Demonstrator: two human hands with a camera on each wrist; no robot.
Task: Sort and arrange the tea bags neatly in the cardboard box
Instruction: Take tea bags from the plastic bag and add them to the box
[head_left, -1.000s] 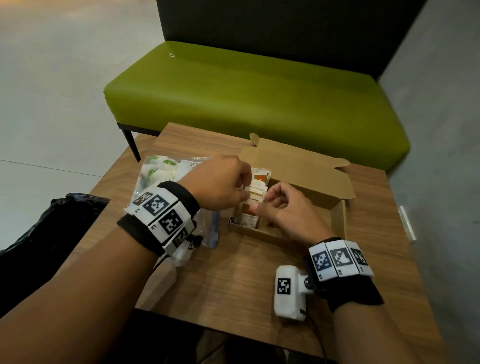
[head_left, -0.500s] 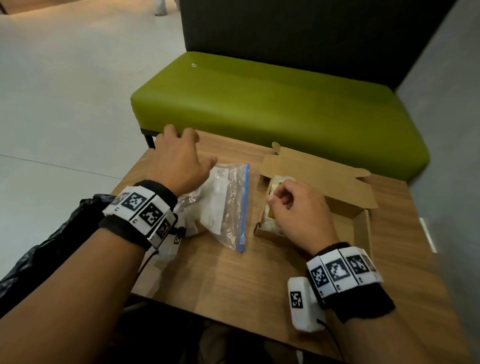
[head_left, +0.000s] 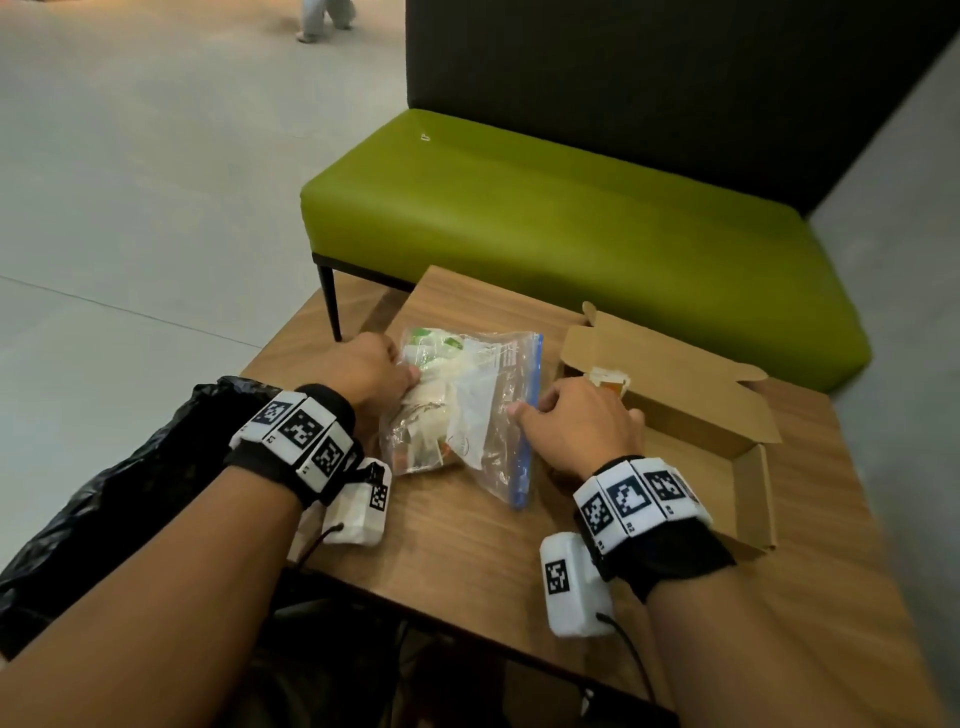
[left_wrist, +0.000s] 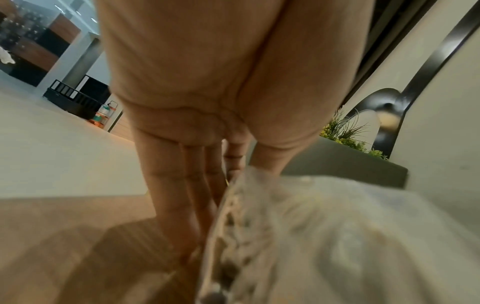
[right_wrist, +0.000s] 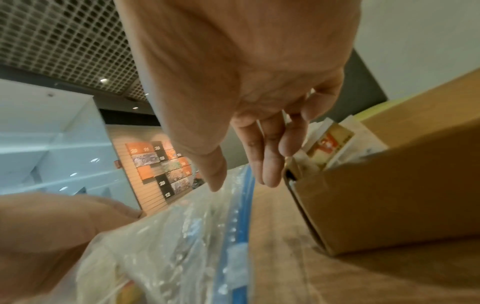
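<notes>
A clear zip bag (head_left: 467, 415) with a blue seal lies on the wooden table (head_left: 441, 545), and wrapped tea bags show through it. My left hand (head_left: 400, 358) grips the bag's left side. In the left wrist view its thumb lies over the plastic (left_wrist: 311, 226) and the fingers (left_wrist: 182, 195) run down beside it. My right hand (head_left: 571, 415) sits between the bag and the open cardboard box (head_left: 691, 410), fingers relaxed. Its thumb touches the bag (right_wrist: 168, 246) near the blue seal. Several tea bags (head_left: 605, 376) stand in the box's left end (right_wrist: 330, 144).
A green bench (head_left: 571, 218) stands just beyond the table's far edge. Black plastic (head_left: 130, 493) lies to the left under my forearm. The box's lid flap (head_left: 665, 358) stands open toward the bench. The right half of the box shows bare cardboard.
My left hand left the box, crossed to the bag's far left side and now grips it. My right hand came out of the box toward the bag's blue seal.
</notes>
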